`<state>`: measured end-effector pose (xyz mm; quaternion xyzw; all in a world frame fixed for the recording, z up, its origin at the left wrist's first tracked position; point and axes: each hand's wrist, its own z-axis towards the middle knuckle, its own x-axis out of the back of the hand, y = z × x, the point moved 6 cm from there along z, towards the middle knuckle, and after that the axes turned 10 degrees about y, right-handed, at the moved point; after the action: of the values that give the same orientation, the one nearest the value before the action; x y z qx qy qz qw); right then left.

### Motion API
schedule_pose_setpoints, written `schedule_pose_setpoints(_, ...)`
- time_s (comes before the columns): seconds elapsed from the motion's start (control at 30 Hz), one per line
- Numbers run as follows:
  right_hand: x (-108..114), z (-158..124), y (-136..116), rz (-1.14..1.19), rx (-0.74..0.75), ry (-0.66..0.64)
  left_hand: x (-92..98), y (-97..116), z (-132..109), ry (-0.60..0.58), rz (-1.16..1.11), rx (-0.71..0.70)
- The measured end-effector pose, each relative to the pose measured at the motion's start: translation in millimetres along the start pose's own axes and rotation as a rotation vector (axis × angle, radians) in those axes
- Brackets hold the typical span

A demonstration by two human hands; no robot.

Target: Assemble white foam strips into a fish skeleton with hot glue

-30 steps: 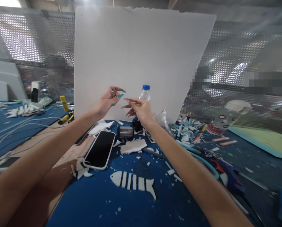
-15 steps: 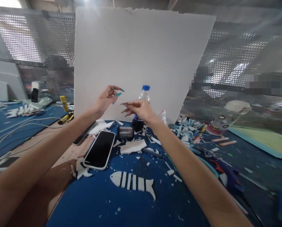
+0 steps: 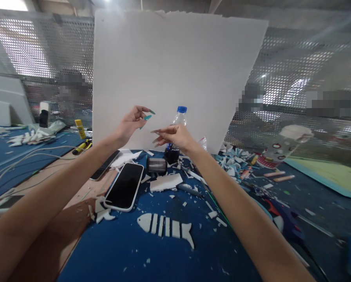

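My left hand (image 3: 133,120) is raised in front of the white board, its fingers curled and thumb and forefinger brought close in a pinch. My right hand (image 3: 177,137) is just to its right and slightly lower, thumb and fingertips pressed together, pointing left. Anything held in either hand is too fine to make out. Behind the right hand stands a cola bottle (image 3: 181,109) with a blue cap. A grey spool (image 3: 157,165) lies below the hands. Nearer me, white foam pieces form a fish skeleton (image 3: 165,226) flat on the blue table.
A phone (image 3: 125,186) and foam scraps (image 3: 165,182) lie around the spool. The white board (image 3: 175,66) stands behind. To the right are a glue gun (image 3: 287,221), a lidded cup (image 3: 284,147) and a scrap heap (image 3: 232,158). Cables (image 3: 19,160) run along the left.
My right hand has shifted very slightly right and down, with its forearm moving along. My left hand is almost still; the things on the table have not moved.
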<state>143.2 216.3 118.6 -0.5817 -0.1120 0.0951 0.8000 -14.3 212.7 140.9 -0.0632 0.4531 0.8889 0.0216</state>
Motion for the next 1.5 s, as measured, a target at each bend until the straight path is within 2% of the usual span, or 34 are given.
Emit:
schedule_pose_setpoints(0.3,-0.6,-2.4,-1.0,0.028,-0.057,-0.072,-3.5,1.1,-4.9,-0.046,-0.061,0.107)
schedule_pose_setpoints(0.63,8.7,3.9,10.8,0.079,-0.130,-0.021,-1.6,2.3,-6.3,-0.047,-0.105,0.170)
schedule_pose_setpoints(1.07,5.9,1.1,12.0,0.076,-0.181,-0.056,-3.5,-0.4,-7.0,-0.082,-0.134,0.203)
schedule_pose_setpoints(1.5,-10.8,-7.3,7.1,0.041,-0.182,-0.275,-11.0,-13.0,-9.8,-0.194,-0.200,0.238)
